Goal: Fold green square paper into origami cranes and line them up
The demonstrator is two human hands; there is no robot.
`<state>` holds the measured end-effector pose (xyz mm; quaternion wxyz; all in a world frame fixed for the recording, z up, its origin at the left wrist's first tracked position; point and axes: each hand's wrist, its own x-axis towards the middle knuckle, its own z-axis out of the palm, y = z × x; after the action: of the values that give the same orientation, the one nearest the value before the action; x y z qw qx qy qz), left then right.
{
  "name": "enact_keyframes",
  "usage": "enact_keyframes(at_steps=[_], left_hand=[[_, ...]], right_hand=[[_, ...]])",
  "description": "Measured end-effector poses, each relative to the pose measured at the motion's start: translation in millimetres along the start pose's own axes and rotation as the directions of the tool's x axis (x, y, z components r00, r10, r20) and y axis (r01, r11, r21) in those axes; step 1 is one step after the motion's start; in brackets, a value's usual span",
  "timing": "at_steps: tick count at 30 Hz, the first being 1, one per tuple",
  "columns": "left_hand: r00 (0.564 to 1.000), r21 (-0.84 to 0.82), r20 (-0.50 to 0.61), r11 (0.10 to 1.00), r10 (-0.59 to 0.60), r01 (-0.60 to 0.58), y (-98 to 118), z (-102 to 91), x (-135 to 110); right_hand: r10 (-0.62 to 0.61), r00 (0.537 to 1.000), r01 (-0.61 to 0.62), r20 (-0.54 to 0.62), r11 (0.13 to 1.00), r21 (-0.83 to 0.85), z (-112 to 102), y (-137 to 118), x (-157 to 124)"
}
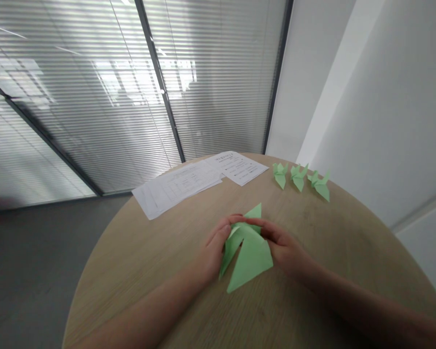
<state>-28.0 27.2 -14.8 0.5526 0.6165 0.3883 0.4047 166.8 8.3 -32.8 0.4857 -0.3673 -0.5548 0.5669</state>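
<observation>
Between my two hands is a light green sheet of origami paper [252, 257], partly folded, with pointed flaps spreading toward me and one tip rising at the far side. My left hand [218, 242] grips its left edge, thumb on top and fingers curled behind. From the right, my right hand [276, 240] holds the other side, its index finger reaching across the upper fold to the fingers of my left hand. Parts of the fingers of both hands are hidden behind the paper.
Three folded green paper cranes [280, 175] stand in a row at the table's far right. Printed white sheets [181, 185] overlap at the back left of the round wooden table [131, 261]. Beyond it are glass panels with blinds [218, 97] and a white wall [392, 106].
</observation>
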Motion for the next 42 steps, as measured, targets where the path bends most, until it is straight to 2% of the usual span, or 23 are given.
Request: enact_keyframes(at_steps=[2,4,8,11,14,17,21,24,28,32,35,38,42], left_hand=[[1.0,-0.011,0.021,1.0,-0.012,0.012,1.5,0.5,-1.0],[0.999,0.045,0.044,0.999,-0.011,0.009,2.2,0.9,-1.6],[0.995,0.145,0.059,0.985,0.084,-0.092,1.3,0.8,-0.7],[0.998,0.185,0.022,0.981,0.062,-0.065,-2.2,0.5,1.7],[0.998,0.196,-0.049,0.98,0.031,-0.021,-6.6,0.0,4.5],[0.989,0.144,-0.144,0.99,0.023,-0.002,-7.5,-1.0,6.7],[0.976,0.091,-0.216,0.996,0.021,-0.001,-1.3,-2.5,7.8],[0.975,0.104,-0.223,0.995,0.021,0.002,2.9,-2.9,7.9],[0.974,0.107,-0.227,0.994,0.013,0.012,1.9,-2.1,8.4],[0.98,0.076,-0.194,0.997,0.037,-0.023,-0.1,0.0,8.7],[0.98,0.033,-0.191,0.998,0.054,-0.049,1.9,2.5,8.1],[0.98,-0.032,-0.196,0.999,0.034,-0.041,4.6,4.4,8.0],[0.984,-0.1,-0.177,0.995,-0.017,-0.001,4.2,3.8,9.6]], right_hand=[[0.036,0.998,-0.041,0.045,0.993,0.115,2.3,-2.4,0.6],[0.064,0.996,-0.075,0.067,0.981,0.177,4.2,-2.5,-0.3],[0.041,0.997,-0.05,0.059,0.987,0.154,4.7,0.6,-5.0],[0.024,0.998,-0.028,0.054,0.996,0.082,2.5,0.1,-8.0],[0.035,0.999,-0.034,-0.033,0.999,0.034,-0.9,0.4,-7.7],[0.103,0.989,-0.092,-0.107,0.99,0.105,-3.8,4.8,-3.7],[0.18,0.983,-0.164,-0.03,0.942,0.291,-3.7,12.2,1.2],[0.185,0.982,-0.187,0.038,0.925,0.331,-3.5,16.8,1.5],[0.163,0.984,-0.177,0.074,0.949,0.262,-4.4,21.6,0.0],[0.25,0.965,-0.261,0.086,0.949,0.175,-1.1,22.8,-1.3],[0.287,0.957,-0.288,0.03,0.946,0.148,2.7,20.6,-1.5],[0.25,0.967,-0.244,-0.04,0.963,0.115,4.5,15.9,-0.7],[0.23,0.972,-0.228,-0.048,0.973,0.03,3.3,9.5,0.6]])
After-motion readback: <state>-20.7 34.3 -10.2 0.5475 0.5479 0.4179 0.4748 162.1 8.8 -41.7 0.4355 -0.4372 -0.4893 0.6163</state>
